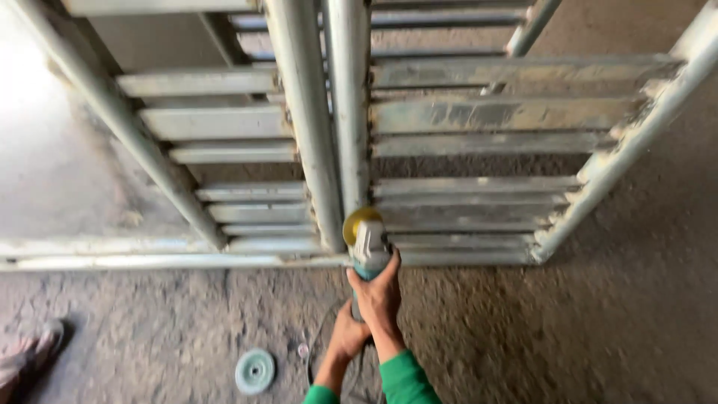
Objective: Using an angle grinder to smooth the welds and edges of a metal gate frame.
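A teal and grey angle grinder with a yellowish disc is pressed against the lower part of a grey metal gate frame, near its two centre uprights. My right hand grips the grinder's body from above. My left hand holds the rear of its handle, just behind the right hand. Both sleeves are green. The grinder's cable trails down toward me.
The gate has horizontal slats with rough weld seams at the right upright. A round green grinding disc and a small ring lie on the dusty concrete floor. A sandalled foot shows at the bottom left.
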